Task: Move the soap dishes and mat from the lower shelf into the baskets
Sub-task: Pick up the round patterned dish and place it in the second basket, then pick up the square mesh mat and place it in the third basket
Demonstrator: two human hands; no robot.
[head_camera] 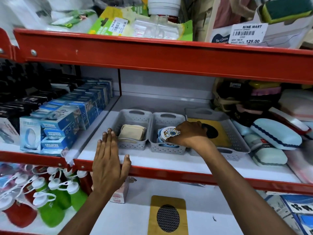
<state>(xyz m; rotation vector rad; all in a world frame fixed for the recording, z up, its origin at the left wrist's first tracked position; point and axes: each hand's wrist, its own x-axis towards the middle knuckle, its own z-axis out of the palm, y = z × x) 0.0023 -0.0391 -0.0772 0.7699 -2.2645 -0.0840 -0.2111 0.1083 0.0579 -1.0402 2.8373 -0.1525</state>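
Observation:
Three grey perforated baskets stand side by side on the middle shelf. The left basket [131,116] holds beige soap dishes [132,134]. Over the middle basket [166,148] my right hand [189,134] is shut on a round blue soap dish with a patterned white top [169,134], which sits inside the basket. The larger right basket [237,138] holds a yellow mat with a dark oval [218,131]. My left hand [109,160] rests flat and open on the red shelf edge. On the lower shelf lies another yellow mat with a dark mesh oval [167,216].
Blue boxes [67,122] fill the shelf to the left of the baskets. Light blue cases [274,134] and packets crowd the right. Green and red bottles [55,197] hang at lower left. A small pink box [120,194] stands on the lower shelf.

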